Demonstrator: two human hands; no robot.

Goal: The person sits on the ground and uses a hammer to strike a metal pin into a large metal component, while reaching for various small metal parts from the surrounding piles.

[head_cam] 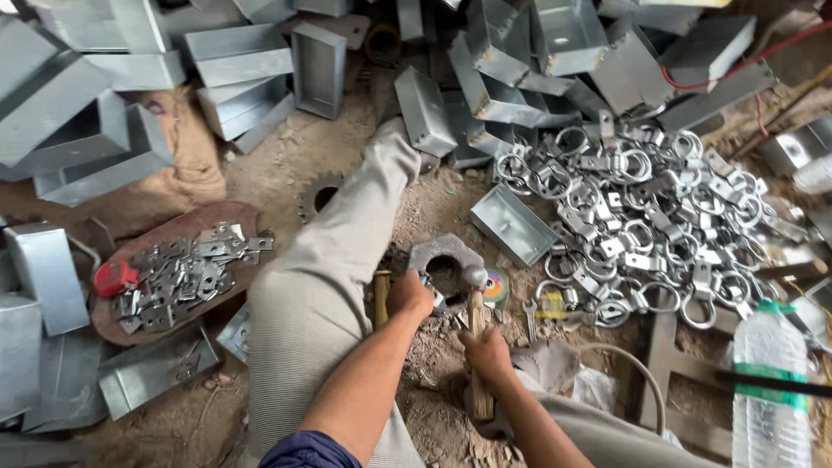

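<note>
On the dirt floor (pixel 286 165), right hand (pixel 488 354) clenched around wooden hammer handle (pixel 477 347), head by grey iron block (pixel 442 257); left hand (pixel 410 295) pinching small metal piece (pixel 431 290) against that block, beside heaped ring clamps (pixel 641 217).

Left hand (pixel 409 295) covers small metal piece on perforated iron block (pixel 444 262); piece's shape hidden under fingers. Hammer (pixel 475 329) handle partly hidden inside right hand (pixel 487 354). Plastic bottle (pixel 770 390) cut off by bottom edge, dark blurred bar crossing it. Sheet-metal boxes (pixel 78 113) cropped at left and top edges. Toothed gear (pixel 319 196) half hidden behind trouser leg (pixel 329 277). Ring clamps (pixel 641 217) tangled, single pieces hard to separate.
</note>
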